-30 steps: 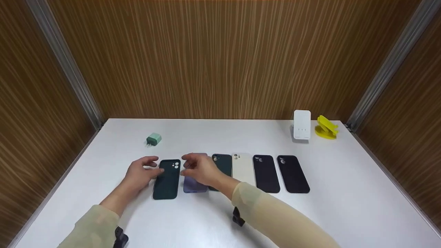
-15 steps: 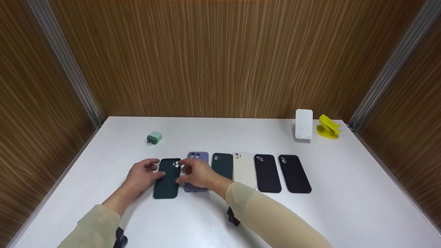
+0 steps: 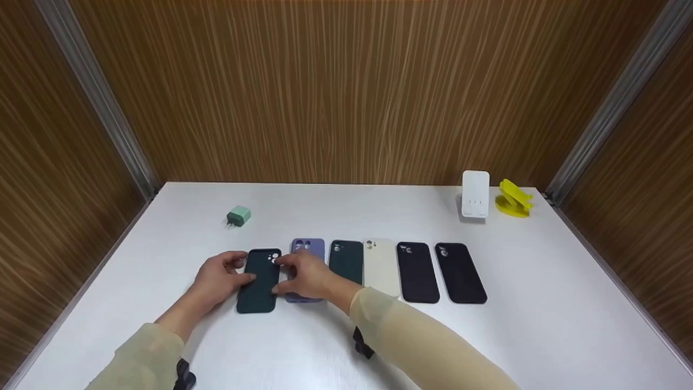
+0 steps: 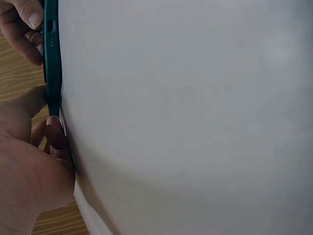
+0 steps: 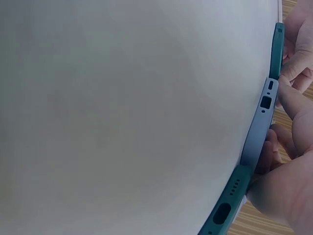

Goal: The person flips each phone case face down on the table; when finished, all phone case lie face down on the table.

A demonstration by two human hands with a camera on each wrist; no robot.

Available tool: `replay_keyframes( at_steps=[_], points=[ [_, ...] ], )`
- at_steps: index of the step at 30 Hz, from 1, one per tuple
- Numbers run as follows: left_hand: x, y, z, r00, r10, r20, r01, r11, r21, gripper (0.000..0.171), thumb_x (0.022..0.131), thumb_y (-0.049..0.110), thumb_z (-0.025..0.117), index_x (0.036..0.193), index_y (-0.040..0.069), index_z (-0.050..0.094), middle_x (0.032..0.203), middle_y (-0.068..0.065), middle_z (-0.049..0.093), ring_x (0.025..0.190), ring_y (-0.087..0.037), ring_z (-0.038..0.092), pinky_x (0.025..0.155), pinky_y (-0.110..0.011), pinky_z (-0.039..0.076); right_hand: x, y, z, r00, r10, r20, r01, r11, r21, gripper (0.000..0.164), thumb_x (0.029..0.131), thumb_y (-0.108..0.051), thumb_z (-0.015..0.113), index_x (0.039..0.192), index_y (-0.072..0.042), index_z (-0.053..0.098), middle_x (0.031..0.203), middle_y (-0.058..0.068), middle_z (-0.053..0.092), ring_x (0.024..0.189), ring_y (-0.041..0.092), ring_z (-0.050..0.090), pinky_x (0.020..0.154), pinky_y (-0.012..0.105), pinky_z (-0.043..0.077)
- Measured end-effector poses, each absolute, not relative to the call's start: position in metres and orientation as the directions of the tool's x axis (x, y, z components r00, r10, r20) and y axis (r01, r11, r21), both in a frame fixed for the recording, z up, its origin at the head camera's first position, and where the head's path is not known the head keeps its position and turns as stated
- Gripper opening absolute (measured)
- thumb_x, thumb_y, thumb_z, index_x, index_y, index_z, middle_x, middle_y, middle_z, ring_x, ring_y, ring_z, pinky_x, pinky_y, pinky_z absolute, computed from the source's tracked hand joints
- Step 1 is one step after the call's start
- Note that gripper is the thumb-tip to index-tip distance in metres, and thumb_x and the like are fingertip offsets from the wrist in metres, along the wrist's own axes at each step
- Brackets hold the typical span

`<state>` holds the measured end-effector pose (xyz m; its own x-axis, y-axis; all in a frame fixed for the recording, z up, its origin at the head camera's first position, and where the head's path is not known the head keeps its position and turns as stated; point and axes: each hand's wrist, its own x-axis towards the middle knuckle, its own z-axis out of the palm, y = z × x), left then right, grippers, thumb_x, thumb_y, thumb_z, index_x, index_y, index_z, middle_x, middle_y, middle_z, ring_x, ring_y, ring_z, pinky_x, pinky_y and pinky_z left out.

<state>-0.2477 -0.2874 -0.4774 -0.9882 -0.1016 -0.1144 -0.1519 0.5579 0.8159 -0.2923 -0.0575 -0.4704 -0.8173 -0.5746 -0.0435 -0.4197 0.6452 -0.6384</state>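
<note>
A dark green phone case [image 3: 259, 290] lies on the table, camera holes at its upper right. My left hand [image 3: 216, 281] holds its left edge, thumb on the back and fingers along the side. At the opposite edge, my right hand [image 3: 309, 275] grips with thumb and index finger, the fingertip near the camera holes. That hand partly covers a purple phone case [image 3: 316, 248]. Seen edge-on, the held green case [image 4: 53, 63] is between both hands in the left wrist view. The right wrist view shows the purple case's end [image 5: 259, 115] beneath my right hand.
Rightward in the row lie another green case [image 3: 346, 260], a cream case [image 3: 381, 271] and two black cases [image 3: 418, 273] [image 3: 461, 273]. A green plug charger [image 3: 239, 215] sits at back left. A white stand [image 3: 475, 194] and a yellow stand [image 3: 513, 199] are at back right.
My right hand has moved left from over the purple case to the green case's right edge, uncovering the purple case's camera holes. My left hand has stayed at the left edge.
</note>
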Motion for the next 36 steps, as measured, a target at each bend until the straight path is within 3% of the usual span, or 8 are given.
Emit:
replay_keyframes(
  at_steps=[21,30,36],
  points=[
    [-0.249,-0.291,-0.472,-0.992,-0.088,-0.095,-0.128,0.568,0.813,0.057,0.094,0.011,0.079,0.147,0.0,0.058,0.126,-0.017,0.065,0.097,-0.023,0.057,0.083,-0.031,0.048,-0.293,-0.058,-0.465,-0.822,-0.567,-0.053,-0.402,0.643,-0.652,0.059,0.088,-0.032,0.09,0.141,-0.017,0.069,0.112,-0.003,0.062,0.099,0.013,0.056,0.093,0.029,0.052],
    [-0.251,-0.291,-0.469,-0.989,-0.067,-0.132,-0.147,0.569,0.809,0.056,0.096,0.008,0.076,0.148,-0.001,0.057,0.131,-0.02,0.063,0.104,-0.027,0.057,0.09,-0.038,0.049,-0.293,-0.058,-0.468,-0.827,-0.557,-0.07,-0.391,0.661,-0.64,0.06,0.088,-0.033,0.09,0.142,-0.018,0.069,0.118,-0.002,0.064,0.104,0.013,0.058,0.1,0.031,0.052],
    [-0.254,-0.29,-0.465,-0.986,-0.045,-0.161,-0.158,0.57,0.806,0.056,0.096,0.004,0.072,0.149,-0.002,0.055,0.138,-0.024,0.061,0.122,-0.037,0.059,0.105,-0.049,0.049,-0.293,-0.058,-0.47,-0.824,-0.563,-0.064,-0.405,0.665,-0.628,0.062,0.087,-0.035,0.09,0.143,-0.018,0.068,0.119,-0.001,0.065,0.106,0.013,0.058,0.102,0.032,0.051]
  ],
)
